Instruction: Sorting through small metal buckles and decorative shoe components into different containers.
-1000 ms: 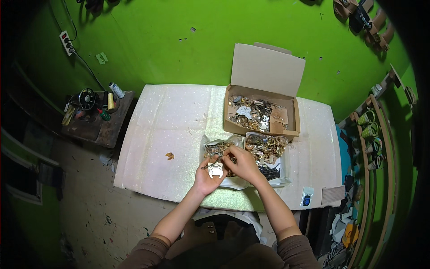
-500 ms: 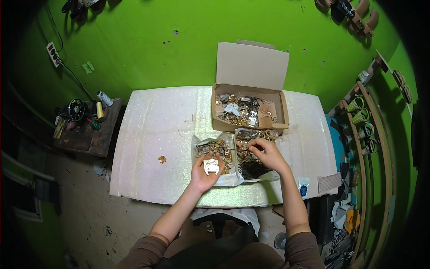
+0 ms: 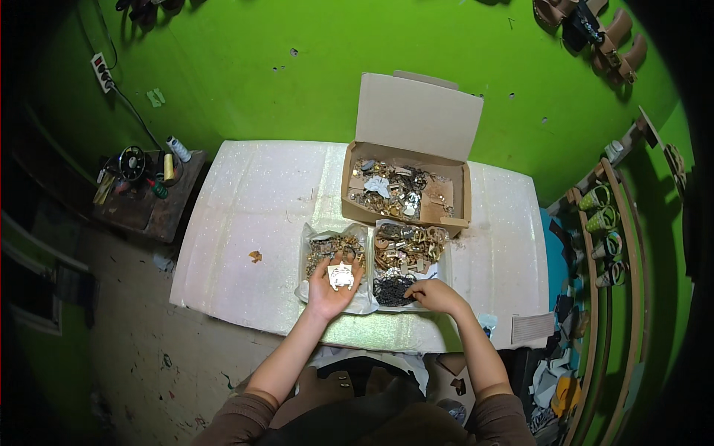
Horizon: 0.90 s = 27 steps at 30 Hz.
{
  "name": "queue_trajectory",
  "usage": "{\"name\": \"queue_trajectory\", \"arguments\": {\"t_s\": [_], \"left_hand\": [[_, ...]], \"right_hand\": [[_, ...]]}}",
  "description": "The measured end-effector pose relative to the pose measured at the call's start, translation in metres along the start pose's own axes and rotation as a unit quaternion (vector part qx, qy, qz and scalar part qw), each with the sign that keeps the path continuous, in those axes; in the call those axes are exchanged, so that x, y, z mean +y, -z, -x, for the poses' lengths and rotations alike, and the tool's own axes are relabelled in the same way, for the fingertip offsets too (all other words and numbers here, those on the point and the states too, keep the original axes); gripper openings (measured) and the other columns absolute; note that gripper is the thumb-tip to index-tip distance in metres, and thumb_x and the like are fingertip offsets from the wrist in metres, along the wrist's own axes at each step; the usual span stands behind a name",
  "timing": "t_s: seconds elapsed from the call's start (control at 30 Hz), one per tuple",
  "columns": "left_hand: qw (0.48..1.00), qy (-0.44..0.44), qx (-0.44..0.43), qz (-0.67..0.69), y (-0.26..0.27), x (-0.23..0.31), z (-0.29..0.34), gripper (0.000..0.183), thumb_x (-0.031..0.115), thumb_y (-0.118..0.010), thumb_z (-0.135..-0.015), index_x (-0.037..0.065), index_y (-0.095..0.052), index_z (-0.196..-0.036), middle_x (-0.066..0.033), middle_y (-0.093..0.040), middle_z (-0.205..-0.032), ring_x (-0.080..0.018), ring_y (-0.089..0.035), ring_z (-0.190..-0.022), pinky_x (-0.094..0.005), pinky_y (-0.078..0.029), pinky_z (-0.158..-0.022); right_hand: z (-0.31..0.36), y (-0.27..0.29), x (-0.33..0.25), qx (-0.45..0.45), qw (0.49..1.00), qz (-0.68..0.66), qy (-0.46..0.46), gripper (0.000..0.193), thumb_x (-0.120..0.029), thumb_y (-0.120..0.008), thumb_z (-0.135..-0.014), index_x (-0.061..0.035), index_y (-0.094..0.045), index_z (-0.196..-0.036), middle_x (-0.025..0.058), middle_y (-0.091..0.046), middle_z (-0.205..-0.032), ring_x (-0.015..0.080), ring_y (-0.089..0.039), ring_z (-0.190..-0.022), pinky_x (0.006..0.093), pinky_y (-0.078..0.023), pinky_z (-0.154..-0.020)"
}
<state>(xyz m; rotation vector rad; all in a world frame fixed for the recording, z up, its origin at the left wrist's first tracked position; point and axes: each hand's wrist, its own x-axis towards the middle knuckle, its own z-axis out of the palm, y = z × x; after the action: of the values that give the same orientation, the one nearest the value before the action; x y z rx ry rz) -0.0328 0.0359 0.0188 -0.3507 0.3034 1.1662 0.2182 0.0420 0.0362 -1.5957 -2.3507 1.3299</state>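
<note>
My left hand (image 3: 334,294) is palm up over the left tray, its fingers half curled around a shiny, flat metal ornament (image 3: 341,276) with cut-out shapes. Beneath it, the left tray (image 3: 300,292), lined with pale plastic, holds small gold and silver metal fittings. My right hand (image 3: 439,296) has its fingertips pinched together at the right edge of a heap of black chain-like pieces (image 3: 393,291). Whether anything is between those fingertips cannot be made out. Behind the black heap, gold-coloured metal fittings (image 3: 405,247) fill the rest of the right tray (image 3: 446,260).
An open cardboard box (image 3: 416,108) of mixed metal fittings stands behind the trays. A brown scrap (image 3: 256,256) lies on the left of the sparkly white table (image 3: 230,208). A paper sheet (image 3: 532,328) sits at the front right. A wooden rack (image 3: 623,260) with sandals stands right.
My right hand has come down from the gold fittings toward the near black heap, uncovering more of the right tray. My left hand still holds the metal ornament. The view has shifted slightly.
</note>
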Motion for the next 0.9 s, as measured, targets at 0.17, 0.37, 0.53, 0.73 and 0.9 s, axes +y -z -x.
{"name": "queue_trajectory", "arguments": {"t_s": [0.17, 0.37, 0.53, 0.73, 0.9], "left_hand": [[0.999, -0.022, -0.015, 0.025, 0.003, -0.017, 0.000, 0.022, 0.025, -0.042, -0.086, 0.008, -0.054, -0.096, -0.0106, -0.055, -0.099, -0.0247, -0.050, -0.101, -0.0398, -0.036, -0.094], [0.997, -0.074, 0.022, -0.002, 0.005, -0.039, -0.007, 0.026, 0.024, -0.041, -0.086, 0.007, -0.052, -0.102, -0.0115, -0.053, -0.102, -0.0243, -0.047, -0.104, -0.0399, -0.034, -0.094], [0.989, -0.136, 0.027, -0.051, 0.008, -0.050, -0.010, 0.028, 0.025, -0.040, -0.086, 0.005, -0.049, -0.104, -0.0117, -0.052, -0.104, -0.0238, -0.048, -0.102, -0.0381, -0.036, -0.091], [0.989, -0.141, 0.030, -0.029, 0.012, -0.058, -0.014, 0.029, 0.026, -0.041, -0.086, 0.005, -0.049, -0.104, -0.0109, -0.052, -0.104, -0.0243, -0.049, -0.102, -0.0361, -0.038, -0.089], [0.990, -0.135, 0.033, -0.019, 0.007, -0.061, -0.011, 0.028, 0.025, -0.042, -0.086, 0.005, -0.049, -0.104, -0.0096, -0.053, -0.103, -0.0248, -0.049, -0.103, -0.0355, -0.039, -0.087]], "right_hand": [[-0.003, 0.002, -0.008, 0.134, 0.987, 0.015, 0.092, 0.018, -0.010, -0.049, -0.079, -0.0051, -0.061, -0.091, 0.0131, -0.057, -0.095, 0.0287, -0.054, -0.090, 0.0339, -0.043, -0.079], [-0.024, -0.020, -0.063, 0.209, 0.969, -0.075, 0.111, 0.033, -0.024, -0.058, -0.077, -0.0034, -0.054, -0.103, 0.0131, -0.054, -0.092, 0.0251, -0.057, -0.080, 0.0324, -0.045, -0.069], [-0.037, -0.037, -0.056, 0.214, 0.967, -0.088, 0.107, 0.028, -0.020, -0.060, -0.074, -0.0024, -0.057, -0.097, 0.0114, -0.058, -0.080, 0.0244, -0.058, -0.069, 0.0315, -0.046, -0.063], [-0.042, -0.037, -0.040, 0.148, 0.958, -0.238, 0.053, 0.023, -0.014, -0.060, -0.072, 0.0008, -0.058, -0.090, 0.0122, -0.061, -0.078, 0.0194, -0.059, -0.064, 0.0292, -0.047, -0.061], [-0.041, -0.026, -0.028, 0.038, 0.892, -0.445, 0.067, 0.014, -0.010, -0.061, -0.076, -0.0016, -0.057, -0.087, 0.0012, -0.058, -0.076, 0.0068, -0.052, -0.069, 0.0193, -0.042, -0.065]]}}
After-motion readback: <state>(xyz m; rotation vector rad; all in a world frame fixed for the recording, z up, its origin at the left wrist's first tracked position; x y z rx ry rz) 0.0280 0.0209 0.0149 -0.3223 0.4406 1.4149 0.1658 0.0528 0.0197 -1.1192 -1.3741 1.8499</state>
